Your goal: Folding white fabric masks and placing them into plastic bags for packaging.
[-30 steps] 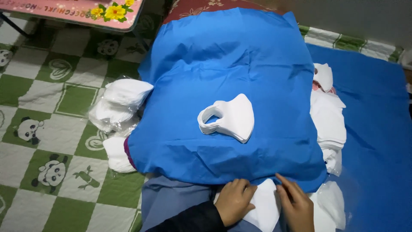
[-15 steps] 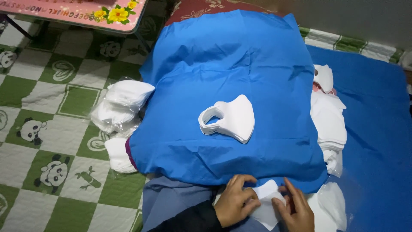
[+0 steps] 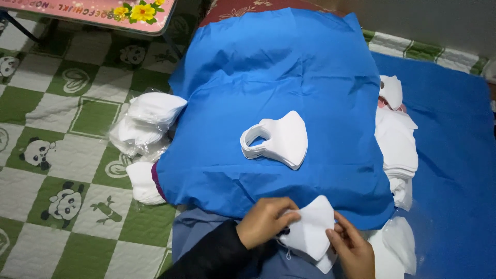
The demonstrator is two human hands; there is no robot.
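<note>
A white mask (image 3: 310, 230) was held at the near edge of the blue cloth (image 3: 279, 77), low in the view. The left hand (image 3: 266, 221) was clamped on its left side, the right hand (image 3: 354, 250) on its right, each grip closed on it. A stack of white masks (image 3: 279, 139) lay on the cloth, well apart. Bagged masks (image 3: 144, 124) rested on the panda-patterned quilt (image 3: 51, 155).

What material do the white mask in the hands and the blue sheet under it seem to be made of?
The white mask, held by the left hand and right hand, looks like soft matte fabric, probably non-woven: it folds flat with no shine. The blue sheet looks like thin matte cloth, possibly non-woven too, with soft creases.
</note>
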